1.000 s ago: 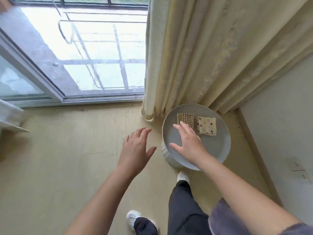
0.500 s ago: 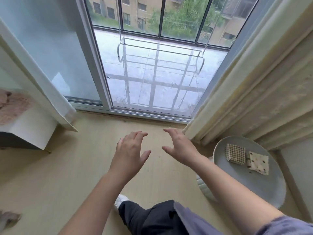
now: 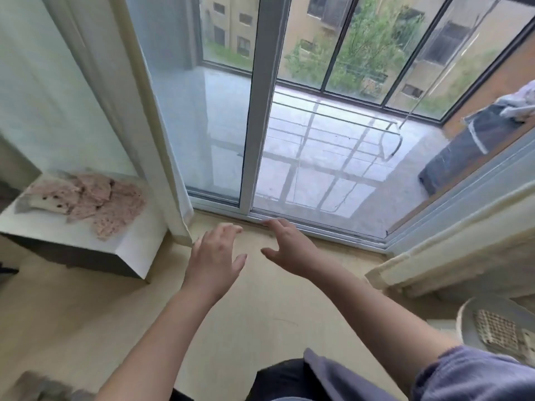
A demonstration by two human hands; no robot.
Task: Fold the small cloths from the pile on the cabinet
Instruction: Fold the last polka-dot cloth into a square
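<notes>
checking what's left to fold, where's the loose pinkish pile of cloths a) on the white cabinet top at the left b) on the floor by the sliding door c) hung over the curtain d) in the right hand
A: the pinkish pile lies rumpled on the white cabinet at the left, and the left hand and right hand are both held out over the floor with nothing in them.

Heaped crumpled as a pinkish, dark-dotted pile of cloths [image 3: 95, 198] on the white cabinet [image 3: 37, 222] at left, with a brown-checked folded cloth [image 3: 496, 329] flat on the grey tray [image 3: 463, 314] at lower right.
</notes>
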